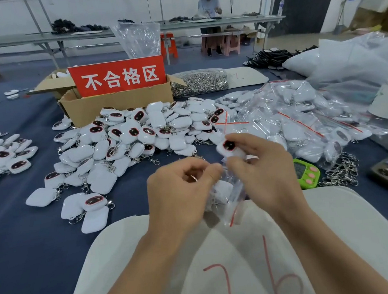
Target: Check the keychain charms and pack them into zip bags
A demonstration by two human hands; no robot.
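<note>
**A:** Where is the charm just now?

**B:** The right hand pinches the charm between thumb and fingertips. Its dark face is showing, and it sits just above the zip bag. The left hand has its fingers curled and pinches the bag's upper edge. The bag hangs between the two hands, over the near white sheet.

**A:** Is anything in the bag yet?

**B:** White shapes and some metal show through the plastic, so I judge it partly filled. How many are inside I cannot tell.

**A:** How should this one go in well?

**B:** Look it over first: the printed face, the red rim, the ring. A flawed one probably belongs in the cardboard box with the red sign, far centre. A good one wants a wide mouth, so the left hand should pull its edge away from the other side. The soft body should go in first with the metal trailing, since a clasp could snag on the zip strip.

**A:** And after that?

**B:** Press the strip shut from one end to the other. Then lay the bag with the packed bags on the right, well apart from the loose pile farther left on the worktop.
</note>
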